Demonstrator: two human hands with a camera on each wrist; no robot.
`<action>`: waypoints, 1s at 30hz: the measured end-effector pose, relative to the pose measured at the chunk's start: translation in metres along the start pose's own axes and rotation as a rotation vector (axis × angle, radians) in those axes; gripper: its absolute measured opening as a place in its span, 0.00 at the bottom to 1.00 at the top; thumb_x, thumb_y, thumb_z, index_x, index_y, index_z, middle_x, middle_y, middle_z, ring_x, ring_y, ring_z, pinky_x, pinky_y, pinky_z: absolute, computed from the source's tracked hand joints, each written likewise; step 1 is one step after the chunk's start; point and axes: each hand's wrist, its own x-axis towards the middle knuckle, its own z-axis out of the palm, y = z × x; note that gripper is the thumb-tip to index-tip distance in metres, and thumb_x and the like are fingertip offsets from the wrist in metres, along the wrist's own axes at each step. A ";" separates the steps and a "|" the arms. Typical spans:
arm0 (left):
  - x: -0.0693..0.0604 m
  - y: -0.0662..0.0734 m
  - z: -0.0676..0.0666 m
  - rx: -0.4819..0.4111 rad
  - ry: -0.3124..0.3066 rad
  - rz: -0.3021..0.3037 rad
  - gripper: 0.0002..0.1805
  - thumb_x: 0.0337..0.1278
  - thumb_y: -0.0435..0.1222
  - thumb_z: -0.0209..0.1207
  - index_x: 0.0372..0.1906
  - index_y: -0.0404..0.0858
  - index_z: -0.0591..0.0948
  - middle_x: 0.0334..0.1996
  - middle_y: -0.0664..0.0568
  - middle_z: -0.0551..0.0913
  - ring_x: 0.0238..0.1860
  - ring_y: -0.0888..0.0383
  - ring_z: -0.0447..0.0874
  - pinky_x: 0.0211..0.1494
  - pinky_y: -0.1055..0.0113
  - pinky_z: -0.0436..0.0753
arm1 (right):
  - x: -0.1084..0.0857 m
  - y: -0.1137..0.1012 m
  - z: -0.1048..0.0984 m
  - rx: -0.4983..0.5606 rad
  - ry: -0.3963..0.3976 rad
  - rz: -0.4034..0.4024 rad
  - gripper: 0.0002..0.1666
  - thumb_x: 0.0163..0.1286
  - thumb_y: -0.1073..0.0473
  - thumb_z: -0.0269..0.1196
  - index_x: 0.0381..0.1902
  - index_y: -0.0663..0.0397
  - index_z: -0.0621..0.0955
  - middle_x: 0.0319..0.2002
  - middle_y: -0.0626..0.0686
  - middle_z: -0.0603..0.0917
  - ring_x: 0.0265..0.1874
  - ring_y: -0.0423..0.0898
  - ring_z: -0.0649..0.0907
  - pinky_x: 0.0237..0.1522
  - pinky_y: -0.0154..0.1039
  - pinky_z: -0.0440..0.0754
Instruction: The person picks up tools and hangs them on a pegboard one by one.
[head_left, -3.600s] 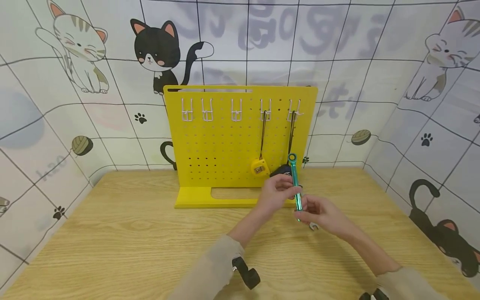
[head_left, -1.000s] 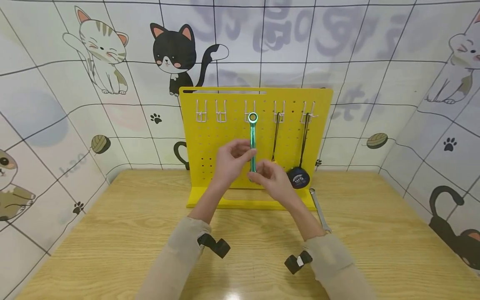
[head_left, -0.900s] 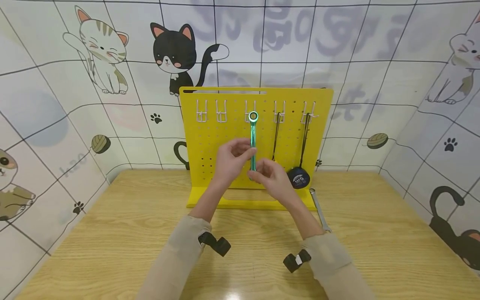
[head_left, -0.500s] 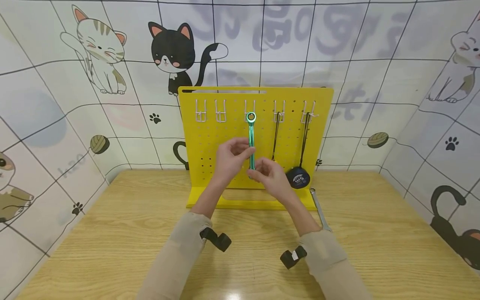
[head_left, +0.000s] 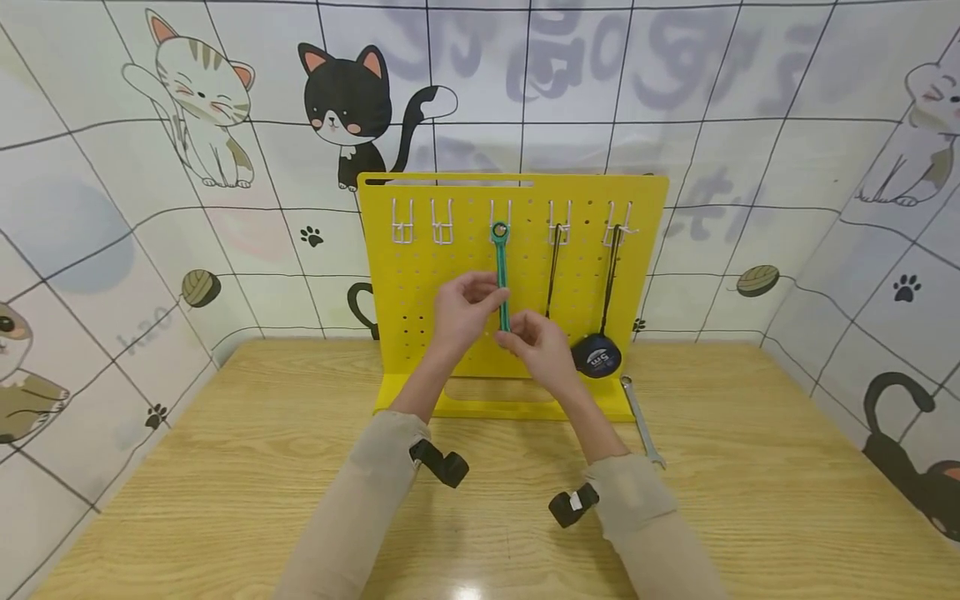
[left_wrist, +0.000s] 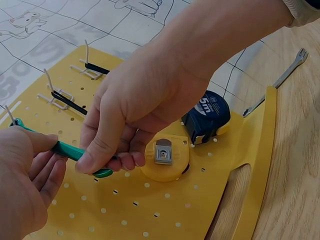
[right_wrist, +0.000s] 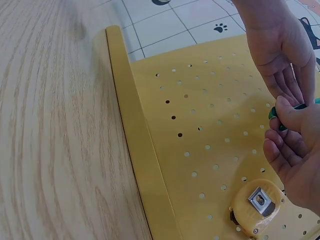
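Note:
A green wrench (head_left: pixel 502 267) stands nearly upright before the middle hook (head_left: pixel 492 208) of the yellow pegboard (head_left: pixel 465 187), its ring end at hook height. In the left wrist view the hook's tip shows at the ring; whether it passes through, I cannot tell. My left hand (head_left: pixel 467 312) pinches the wrench's shaft around its middle. Lower down, my right hand (head_left: pixel 543 348) pinches its bottom end, also seen in the right wrist view, where both hands hold the wrench (right_wrist: pixel 273 114).
A dark blue tape measure (head_left: pixel 597 356) and a yellow one (left_wrist: pixel 167 170) hang by black cords from the two hooks on the right. Two hooks (head_left: pixel 402 225) at the left hold nothing. A silver wrench (head_left: pixel 641 421) lies on the wooden table (head_left: pixel 300 483) beside the board's base.
From the tape measures' side, both hands have carried the green wrench left to the middle hook. Over the last second it has shifted slightly up and closer to the board.

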 end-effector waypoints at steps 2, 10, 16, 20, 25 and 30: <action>0.002 -0.002 0.001 0.005 0.008 0.002 0.12 0.61 0.32 0.69 0.47 0.30 0.85 0.37 0.43 0.87 0.39 0.51 0.86 0.45 0.64 0.85 | 0.001 0.001 0.002 -0.024 0.025 0.001 0.10 0.71 0.60 0.67 0.40 0.64 0.81 0.29 0.58 0.82 0.31 0.63 0.79 0.31 0.34 0.77; 0.006 -0.007 0.003 0.030 0.040 -0.001 0.11 0.62 0.32 0.68 0.46 0.30 0.86 0.37 0.42 0.87 0.40 0.50 0.86 0.46 0.62 0.85 | 0.006 0.007 0.007 -0.059 0.081 0.042 0.10 0.73 0.59 0.65 0.42 0.64 0.83 0.33 0.60 0.84 0.34 0.61 0.82 0.34 0.36 0.80; 0.010 -0.013 0.004 0.048 0.044 0.001 0.10 0.62 0.32 0.68 0.45 0.30 0.86 0.37 0.42 0.88 0.39 0.49 0.86 0.46 0.63 0.85 | 0.008 0.010 0.010 -0.062 0.116 0.080 0.10 0.73 0.63 0.64 0.45 0.66 0.84 0.37 0.61 0.86 0.36 0.59 0.85 0.41 0.45 0.86; 0.011 -0.017 0.002 0.045 0.071 0.004 0.11 0.60 0.33 0.70 0.43 0.30 0.87 0.36 0.43 0.88 0.37 0.52 0.86 0.41 0.67 0.85 | 0.011 0.011 0.013 -0.043 0.153 0.107 0.09 0.71 0.64 0.66 0.45 0.66 0.83 0.36 0.60 0.86 0.35 0.58 0.86 0.40 0.46 0.88; 0.011 -0.021 0.000 0.047 0.111 0.002 0.11 0.58 0.36 0.72 0.40 0.31 0.89 0.33 0.44 0.89 0.33 0.55 0.85 0.34 0.71 0.82 | 0.014 0.009 0.016 -0.045 0.188 0.133 0.08 0.70 0.64 0.68 0.42 0.64 0.84 0.35 0.60 0.86 0.34 0.57 0.87 0.41 0.49 0.88; 0.010 -0.021 -0.001 0.043 0.101 -0.003 0.10 0.58 0.35 0.71 0.40 0.30 0.89 0.34 0.43 0.89 0.35 0.54 0.86 0.36 0.72 0.82 | 0.016 0.007 0.017 -0.080 0.210 0.155 0.08 0.69 0.63 0.69 0.41 0.63 0.85 0.34 0.59 0.88 0.33 0.55 0.87 0.42 0.52 0.88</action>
